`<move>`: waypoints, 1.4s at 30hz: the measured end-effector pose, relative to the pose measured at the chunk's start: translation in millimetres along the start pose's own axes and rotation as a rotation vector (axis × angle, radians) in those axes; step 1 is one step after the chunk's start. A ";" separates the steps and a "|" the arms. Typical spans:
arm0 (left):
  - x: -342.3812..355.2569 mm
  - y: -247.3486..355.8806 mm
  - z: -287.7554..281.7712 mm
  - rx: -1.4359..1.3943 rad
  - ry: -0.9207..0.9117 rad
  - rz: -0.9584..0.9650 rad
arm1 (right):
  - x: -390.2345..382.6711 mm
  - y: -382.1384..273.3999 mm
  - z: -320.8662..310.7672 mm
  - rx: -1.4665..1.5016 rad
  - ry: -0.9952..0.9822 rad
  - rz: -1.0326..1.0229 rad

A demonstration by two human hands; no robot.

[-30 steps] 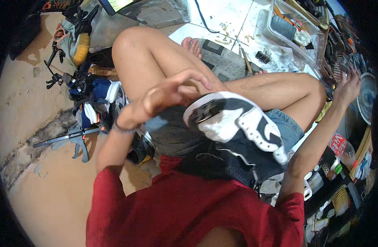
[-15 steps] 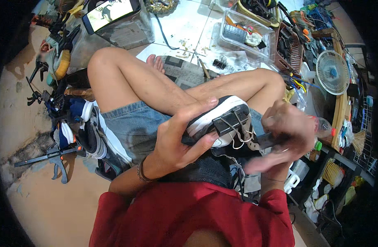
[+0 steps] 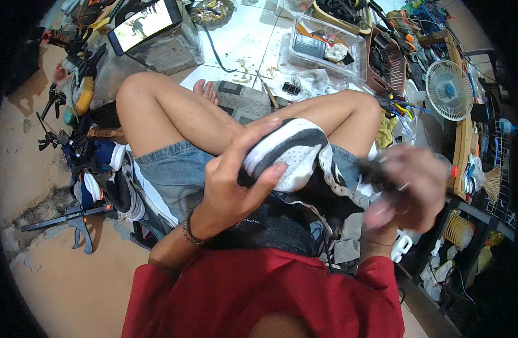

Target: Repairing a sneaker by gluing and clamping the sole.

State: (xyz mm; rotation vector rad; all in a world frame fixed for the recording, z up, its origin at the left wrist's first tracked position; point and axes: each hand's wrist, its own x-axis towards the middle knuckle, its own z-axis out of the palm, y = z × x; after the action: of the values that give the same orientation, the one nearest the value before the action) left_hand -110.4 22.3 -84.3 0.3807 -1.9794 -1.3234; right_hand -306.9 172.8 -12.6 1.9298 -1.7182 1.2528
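Observation:
My left hand (image 3: pixel 232 176) grips the toe end of a white and dark grey sneaker (image 3: pixel 295 160) above my lap, fingers over the far side and thumb on its perforated white toe. A row of lace holes runs along the sneaker's right edge, and its dark, loose upper hangs toward my lap. To the right of it, my right hand (image 3: pixel 414 188) is smeared by motion. Its fingers look closed around a dark thing too blurred to name. No clip shows on the sneaker's toe now.
Several shoes (image 3: pixel 121 194) and a bar clamp (image 3: pixel 76 217) lie at my left. A phone (image 3: pixel 146 25) leans on a box ahead. A black binder clip (image 3: pixel 291 89) lies beyond my legs, near a clear tub (image 3: pixel 326 50). A fan (image 3: pixel 449 90) stands at the right.
The black binder clip that sat on the sneaker is off it. The sneaker has turned so its toe shows, shifting slightly left. My right hand has moved outward to the right.

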 end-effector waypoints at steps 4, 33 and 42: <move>-7.8 -11.1 5.5 -0.122 0.127 -0.100 | -55.1 54.6 -26.3 -0.336 0.115 0.453; 30.1 4.7 5.4 0.042 -0.039 0.066 | -76.1 52.3 13.8 0.538 0.415 0.627; 27.5 4.8 7.6 0.173 -0.071 0.061 | -20.6 36.8 45.5 0.471 0.212 0.335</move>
State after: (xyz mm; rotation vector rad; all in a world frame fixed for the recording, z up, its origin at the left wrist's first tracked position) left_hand -134.3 13.3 -70.8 0.3561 -2.1553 -1.1451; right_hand -319.8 145.6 -66.8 1.6813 -1.8023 2.0604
